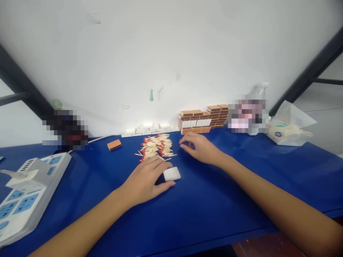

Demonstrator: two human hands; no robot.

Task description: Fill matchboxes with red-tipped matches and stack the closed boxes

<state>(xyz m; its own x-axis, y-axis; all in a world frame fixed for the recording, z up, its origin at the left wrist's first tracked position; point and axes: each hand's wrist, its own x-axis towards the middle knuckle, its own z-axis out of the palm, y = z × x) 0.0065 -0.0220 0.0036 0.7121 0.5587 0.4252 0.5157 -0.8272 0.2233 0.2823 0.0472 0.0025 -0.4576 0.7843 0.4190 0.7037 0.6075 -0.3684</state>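
Note:
My left hand (148, 178) rests low over the blue table, its thumb and index finger at the two sides of a white matchbox tray (172, 174). Whether the tray has anything in it is too washed out to see. Right behind that hand is a loose pile of matches (158, 144), pale sticks with red heads. My right hand (199, 147) hovers to the right of the pile, fingers curved and thumb apart, with nothing visible in it. Beyond it are stacked matchboxes (218, 116), brown and orange, against the wall.
White trays (148, 129) are stacked along the wall behind the matches. A single matchbox (114, 144) lies left of the pile. At the left is a power strip (34, 192) with a plug in it. A tissue pack (289, 132) sits at the right on the blue table (203, 214).

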